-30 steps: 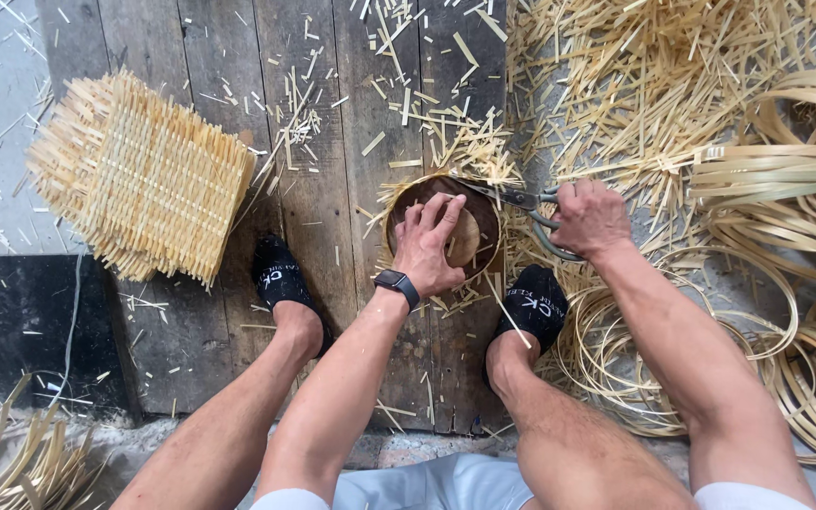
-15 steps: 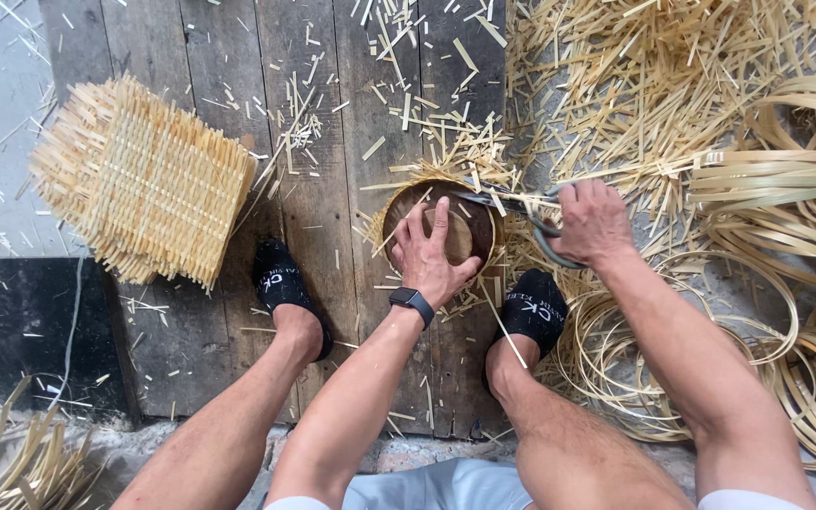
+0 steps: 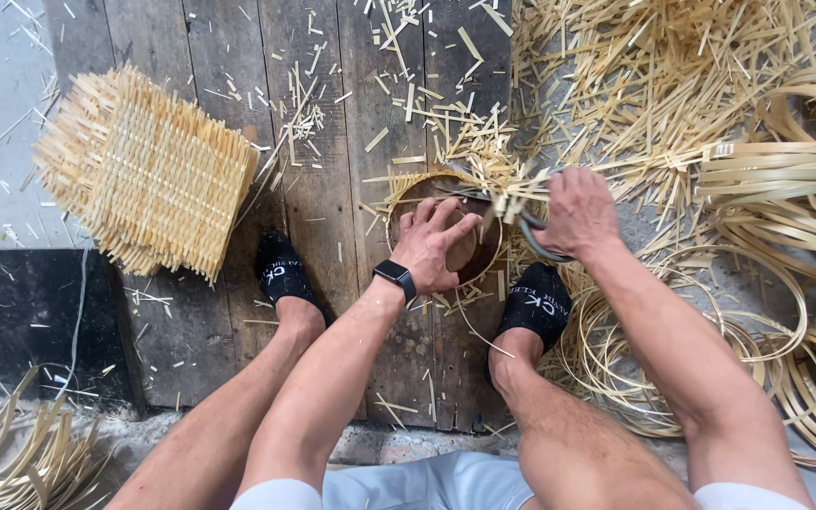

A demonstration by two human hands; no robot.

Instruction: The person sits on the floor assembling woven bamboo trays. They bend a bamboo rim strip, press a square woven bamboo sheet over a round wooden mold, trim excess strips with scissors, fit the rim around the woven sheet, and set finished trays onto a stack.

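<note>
your left hand presses spread fingers on the round woven basket; your right hand grips dark shears beside the stacked square mats.

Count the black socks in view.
2: left sock on the wooden planks beside the woven stack; right sock below the right hand.

A basket-weaving workshop, floor-level work here: worn wooden planks littered with bamboo offcuts, a stack of woven mats at one side, coiled bamboo strips and split-cane hoops heaped at the other.
</note>
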